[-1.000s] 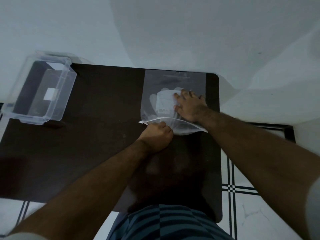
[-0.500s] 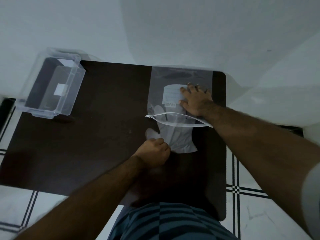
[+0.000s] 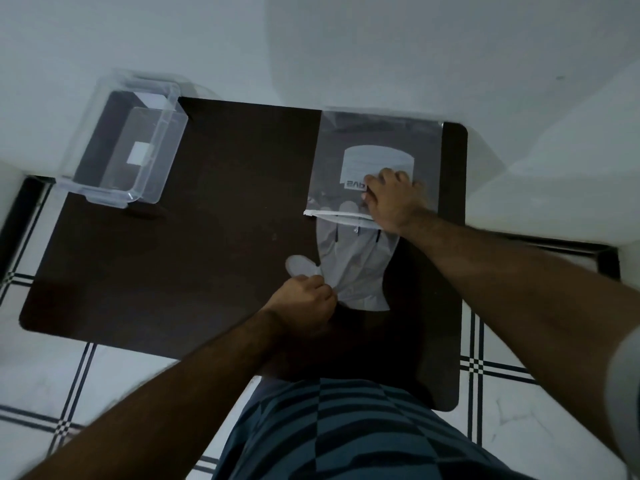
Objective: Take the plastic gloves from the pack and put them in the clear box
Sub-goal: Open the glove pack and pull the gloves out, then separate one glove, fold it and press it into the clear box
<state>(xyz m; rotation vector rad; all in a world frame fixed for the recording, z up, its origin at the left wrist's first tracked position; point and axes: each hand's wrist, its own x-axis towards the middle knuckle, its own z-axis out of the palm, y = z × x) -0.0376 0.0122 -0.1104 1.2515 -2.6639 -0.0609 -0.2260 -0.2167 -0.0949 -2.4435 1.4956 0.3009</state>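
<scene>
**Gloves partly out of the pack**

The right hand [image 3: 393, 202] presses flat on the pack [image 3: 377, 161] on the worktop [image 3: 214, 244]. The left hand [image 3: 304, 303] pinches the gloves [image 3: 356, 265], mostly drawn clear of the pack's mouth. The box [image 3: 128, 143] at the far left corner looks empty; pulling free and carrying across remain.

Dark table [image 3: 221, 209]; tiled floor [image 3: 512, 420] beneath; white wall [image 3: 311, 46] behind

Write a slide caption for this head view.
Left hand pulls plastic gloves from pack pinned by right hand.
</scene>
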